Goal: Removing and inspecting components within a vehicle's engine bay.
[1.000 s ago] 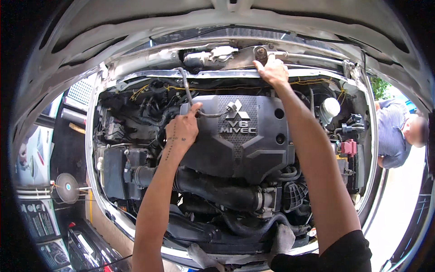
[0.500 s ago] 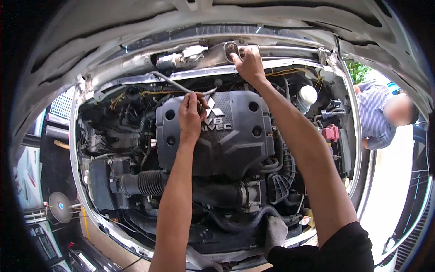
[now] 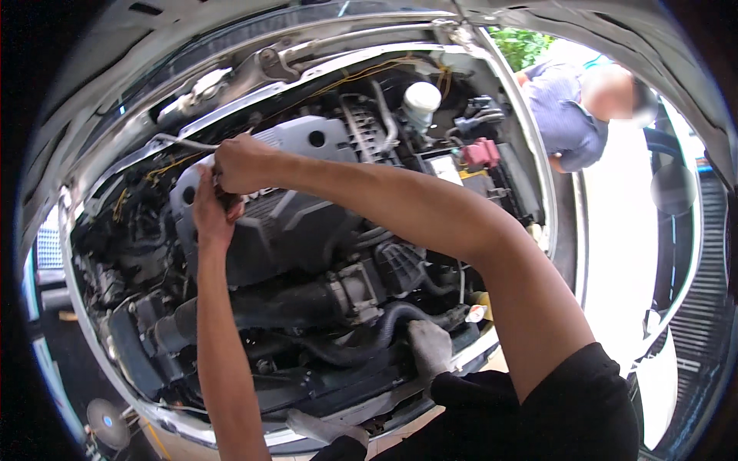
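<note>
Over the grey engine cover, my left hand has its fingers curled around something mostly hidden by my hands. My right hand is closed just above it, touching or overlapping it, and its fingertips are out of sight. A bent grey tube runs behind the two hands toward the back of the engine bay. Beyond them lies the metal linkage along the rear ledge. What exactly each hand grips is unclear.
Around the hands are a white reservoir, red terminal cover, black intake duct and yellow wires. My socked foot rests at the front edge. A person stands at the right. The raised hood arches overhead.
My right hand has left the rear linkage and come down left to my left hand over the engine cover. The view has swung, so the engine bay appears tilted.
</note>
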The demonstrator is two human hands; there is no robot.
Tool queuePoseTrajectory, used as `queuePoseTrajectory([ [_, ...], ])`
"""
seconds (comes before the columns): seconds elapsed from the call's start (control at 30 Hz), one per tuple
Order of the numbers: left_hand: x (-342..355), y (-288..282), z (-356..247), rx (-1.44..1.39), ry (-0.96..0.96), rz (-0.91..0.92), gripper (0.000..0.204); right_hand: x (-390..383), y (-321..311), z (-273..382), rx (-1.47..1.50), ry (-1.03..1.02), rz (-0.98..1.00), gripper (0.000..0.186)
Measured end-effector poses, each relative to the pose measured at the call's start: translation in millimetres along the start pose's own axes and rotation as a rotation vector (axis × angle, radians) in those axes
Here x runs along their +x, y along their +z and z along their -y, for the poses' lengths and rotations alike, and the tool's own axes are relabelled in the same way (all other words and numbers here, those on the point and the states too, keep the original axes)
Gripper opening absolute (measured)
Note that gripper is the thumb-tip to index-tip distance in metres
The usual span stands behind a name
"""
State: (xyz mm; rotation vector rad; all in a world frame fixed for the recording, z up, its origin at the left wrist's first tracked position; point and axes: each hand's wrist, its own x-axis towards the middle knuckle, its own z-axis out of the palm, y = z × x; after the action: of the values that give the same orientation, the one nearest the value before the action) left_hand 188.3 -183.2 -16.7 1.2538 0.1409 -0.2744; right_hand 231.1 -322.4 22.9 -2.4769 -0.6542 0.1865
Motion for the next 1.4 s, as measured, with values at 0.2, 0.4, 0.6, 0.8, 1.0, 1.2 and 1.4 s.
queuePoseTrajectory([
  [0.2, 0.7, 1.2, 12.7, -0.203, -0.094, 0.005, 0.038, -38.2, -12.1, 14.5, -0.046, -0.116, -0.290, 0.033],
  [0.4, 7.4, 27.1, 38.6, -0.339, -0.002, -0.002, 0.024, -62.8, -46.1, 22.3, -0.482, -0.405, -0.215, 0.035],
  [0.6, 0.0, 75.1, 32.0, -0.107, 0.031, 0.058, 0.032, -88.6, -59.1, -4.1, -0.567, -0.331, -0.028, 0.037],
  [0.8, -1.2, 72.4, 28.8, -0.431, -0.263, 0.325, 0.046, -99.2, -40.9, -40.5, -0.116, -0.079, -0.457, 0.033],
  [1.0, 26.4, 86.6, 25.7, -0.118, -0.115, 0.234, 0.039, -89.0, -68.8, -77.2, 0.430, 0.471, -0.556, 0.027],
  [1.2, 121.2, 81.5, 3.4, 1.176, 0.687, -0.300, 0.032, -54.3, -72.9, -146.9, 0.066, 0.586, -0.557, 0.040],
  [1.4, 190.4, 81.2, -9.8, 1.509, 0.808, -0.304, 0.035, 16.1, -76.3, -194.4, 0.027, 0.527, -0.678, 0.041],
])
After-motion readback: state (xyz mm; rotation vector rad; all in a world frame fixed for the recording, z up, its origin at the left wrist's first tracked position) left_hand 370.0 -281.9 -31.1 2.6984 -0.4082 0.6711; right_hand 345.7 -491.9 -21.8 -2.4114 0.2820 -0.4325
